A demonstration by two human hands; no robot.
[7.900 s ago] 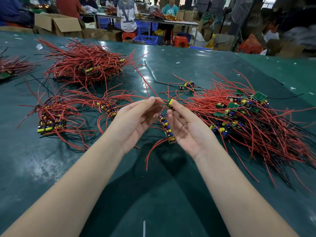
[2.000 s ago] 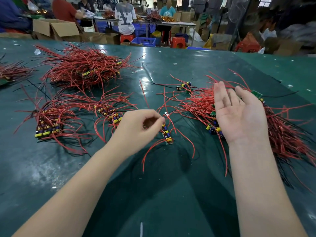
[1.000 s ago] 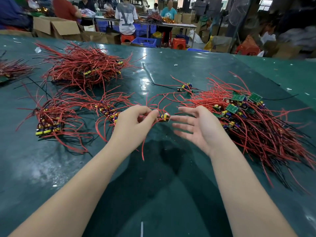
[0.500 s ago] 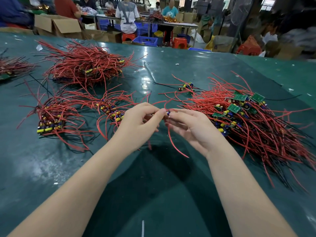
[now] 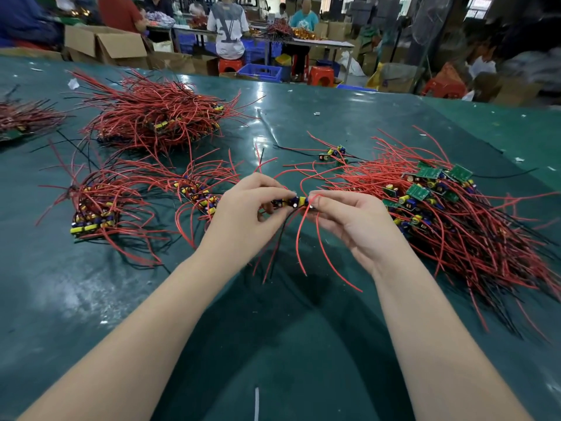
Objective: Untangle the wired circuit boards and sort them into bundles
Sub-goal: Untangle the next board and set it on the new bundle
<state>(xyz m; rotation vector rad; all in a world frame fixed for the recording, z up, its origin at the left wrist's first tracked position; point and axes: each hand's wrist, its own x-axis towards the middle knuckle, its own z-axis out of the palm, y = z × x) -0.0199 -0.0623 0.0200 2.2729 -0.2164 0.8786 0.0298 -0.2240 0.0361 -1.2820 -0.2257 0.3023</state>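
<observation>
Above the green table (image 5: 91,299), both hands hold a small bundle of circuit boards (image 5: 293,202) with yellow and blue parts; its red and black wires hang down toward me. My left hand (image 5: 246,211) pinches the bundle's left end and my right hand (image 5: 349,217) pinches its right end. A big tangled pile of wired boards (image 5: 440,208) lies to the right. Sorted bundles lie on the left: one close to my left hand (image 5: 197,196), one farther left (image 5: 94,208).
A larger heap of red-wired boards (image 5: 154,117) lies at the back left, another (image 5: 21,120) at the far left edge. A lone wired board (image 5: 332,153) lies behind my hands. People work at tables beyond, among cardboard boxes (image 5: 103,45) and red stools.
My right hand, open beside the bundle a second ago, has closed on its right end. Both hands now hold the bundle a little higher, with the wires hanging down.
</observation>
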